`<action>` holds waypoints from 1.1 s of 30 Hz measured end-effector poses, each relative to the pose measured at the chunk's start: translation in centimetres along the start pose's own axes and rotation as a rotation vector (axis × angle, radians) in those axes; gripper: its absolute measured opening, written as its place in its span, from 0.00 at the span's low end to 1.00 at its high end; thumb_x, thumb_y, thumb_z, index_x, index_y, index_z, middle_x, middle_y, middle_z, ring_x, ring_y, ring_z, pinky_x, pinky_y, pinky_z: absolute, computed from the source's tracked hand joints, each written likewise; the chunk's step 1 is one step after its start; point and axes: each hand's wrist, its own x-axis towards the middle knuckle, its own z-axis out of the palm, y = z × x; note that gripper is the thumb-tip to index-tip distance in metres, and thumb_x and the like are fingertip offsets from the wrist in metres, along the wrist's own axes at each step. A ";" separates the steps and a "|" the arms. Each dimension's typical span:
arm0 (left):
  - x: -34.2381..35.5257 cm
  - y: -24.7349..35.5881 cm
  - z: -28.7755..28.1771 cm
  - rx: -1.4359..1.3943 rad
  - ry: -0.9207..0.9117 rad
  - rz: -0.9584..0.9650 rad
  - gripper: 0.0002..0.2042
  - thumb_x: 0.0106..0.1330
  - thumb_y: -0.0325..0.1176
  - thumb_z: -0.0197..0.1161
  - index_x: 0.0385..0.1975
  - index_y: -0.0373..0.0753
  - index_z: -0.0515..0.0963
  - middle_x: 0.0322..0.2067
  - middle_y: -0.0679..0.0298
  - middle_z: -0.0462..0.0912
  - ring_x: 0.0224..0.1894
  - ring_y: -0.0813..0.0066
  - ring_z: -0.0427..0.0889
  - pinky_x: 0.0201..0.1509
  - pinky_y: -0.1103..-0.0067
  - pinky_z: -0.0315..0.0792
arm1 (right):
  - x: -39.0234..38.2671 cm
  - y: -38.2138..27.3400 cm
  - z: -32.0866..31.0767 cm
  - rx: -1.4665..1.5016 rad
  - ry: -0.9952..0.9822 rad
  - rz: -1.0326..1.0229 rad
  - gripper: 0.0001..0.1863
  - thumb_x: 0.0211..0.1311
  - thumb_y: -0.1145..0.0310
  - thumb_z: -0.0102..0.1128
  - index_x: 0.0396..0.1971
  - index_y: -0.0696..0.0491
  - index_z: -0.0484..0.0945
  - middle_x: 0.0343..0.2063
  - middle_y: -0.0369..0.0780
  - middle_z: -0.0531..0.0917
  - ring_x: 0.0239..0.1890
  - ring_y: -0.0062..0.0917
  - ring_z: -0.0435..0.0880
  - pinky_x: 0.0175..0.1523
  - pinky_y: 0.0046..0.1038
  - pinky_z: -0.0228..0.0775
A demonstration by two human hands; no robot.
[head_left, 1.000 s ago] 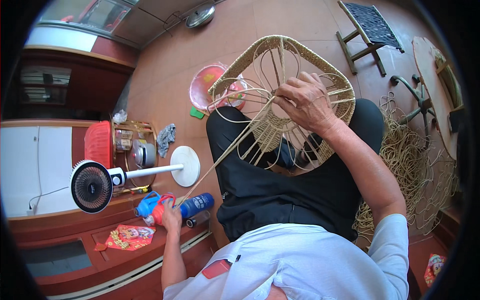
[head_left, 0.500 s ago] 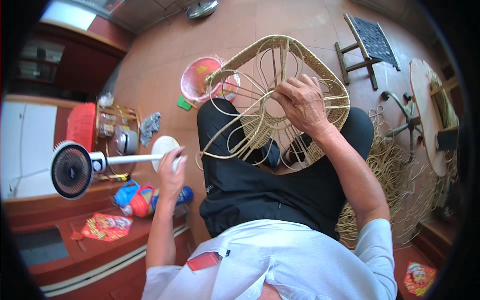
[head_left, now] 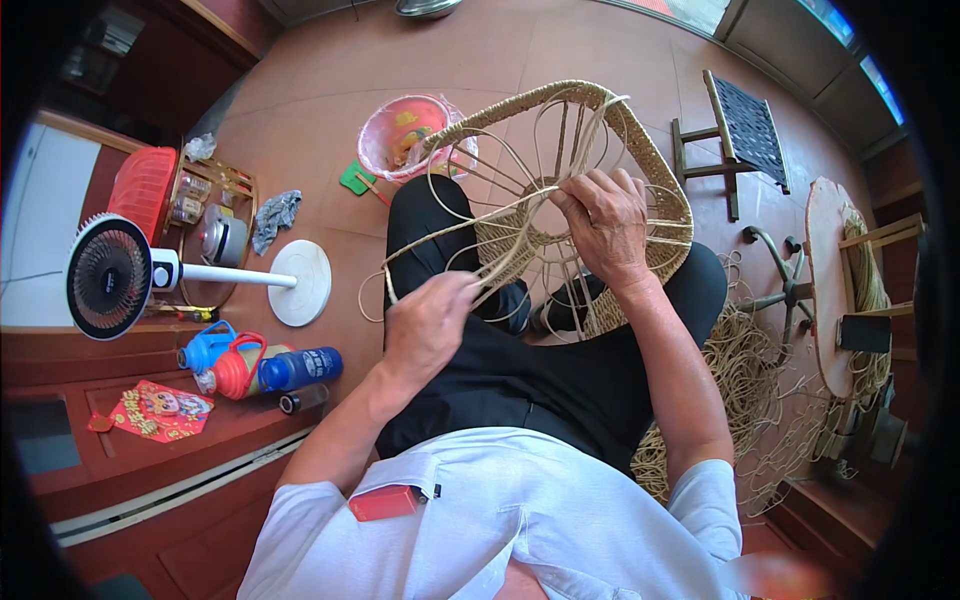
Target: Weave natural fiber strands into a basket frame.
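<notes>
An unfinished woven straw basket (head_left: 655, 150) with a rounded four-sided rim rests tilted between my knees. Its open side shows spokes and loose loops of straw cord (head_left: 450, 232). My right hand (head_left: 608, 228) pinches cord between thumb and fingers, over the middle of the basket. Lower and to the left, my left hand (head_left: 428, 325) is curled where several strands run to its fingertips. Those fingertips are smeared by motion, and the exact grip on the cord is partly hidden.
A pink lined bucket (head_left: 375, 150) stands beyond my left knee. On my left are a white fan (head_left: 225, 277) and a blue bottle (head_left: 300, 368). Loose straw (head_left: 745, 380) lies by my right leg, near a round board (head_left: 825, 290). A folding stool (head_left: 735, 135) stands far right.
My left hand has come from beside the fan's pole rightward to the cords. My right hand still pinches at the basket. The whole view has shifted slightly.
</notes>
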 end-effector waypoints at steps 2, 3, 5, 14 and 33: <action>-1.6 -1.5 -3.5 0.133 -0.001 -0.137 0.07 0.80 0.33 0.67 0.49 0.40 0.88 0.41 0.53 0.92 0.43 0.49 0.93 0.47 0.64 0.85 | -0.2 0.4 -0.1 0.011 0.013 0.025 0.09 0.72 0.57 0.72 0.35 0.45 0.88 0.31 0.32 0.83 0.41 0.34 0.80 0.52 0.40 0.66; -2.6 -3.4 -5.3 0.227 0.027 -0.201 0.07 0.80 0.32 0.66 0.51 0.41 0.88 0.40 0.51 0.92 0.43 0.46 0.93 0.47 0.62 0.85 | -0.3 0.5 -0.2 0.014 0.002 0.018 0.09 0.72 0.57 0.72 0.35 0.45 0.87 0.31 0.33 0.83 0.41 0.34 0.80 0.52 0.40 0.66; -5.5 -9.4 -9.7 0.464 -0.019 -0.409 0.12 0.79 0.31 0.62 0.57 0.45 0.85 0.41 0.45 0.91 0.45 0.39 0.91 0.48 0.55 0.83 | -0.5 0.8 -0.6 0.017 0.021 0.045 0.09 0.72 0.57 0.71 0.36 0.45 0.87 0.32 0.33 0.83 0.41 0.34 0.80 0.53 0.40 0.66; -8.2 -17.7 -19.2 1.079 -0.326 -0.449 0.14 0.72 0.29 0.67 0.56 0.40 0.87 0.52 0.47 0.88 0.59 0.45 0.85 0.65 0.54 0.77 | -0.4 0.1 -0.3 0.028 0.041 -0.026 0.08 0.70 0.59 0.73 0.33 0.45 0.85 0.31 0.32 0.82 0.40 0.32 0.79 0.52 0.39 0.66; 13.4 5.0 -0.2 0.405 -0.215 0.721 0.04 0.68 0.32 0.66 0.39 0.43 0.80 0.30 0.63 0.82 0.35 0.65 0.89 0.39 0.69 0.82 | -3.2 -2.6 -1.9 -0.017 0.093 -0.098 0.07 0.67 0.63 0.73 0.34 0.45 0.81 0.30 0.34 0.80 0.37 0.35 0.79 0.48 0.41 0.64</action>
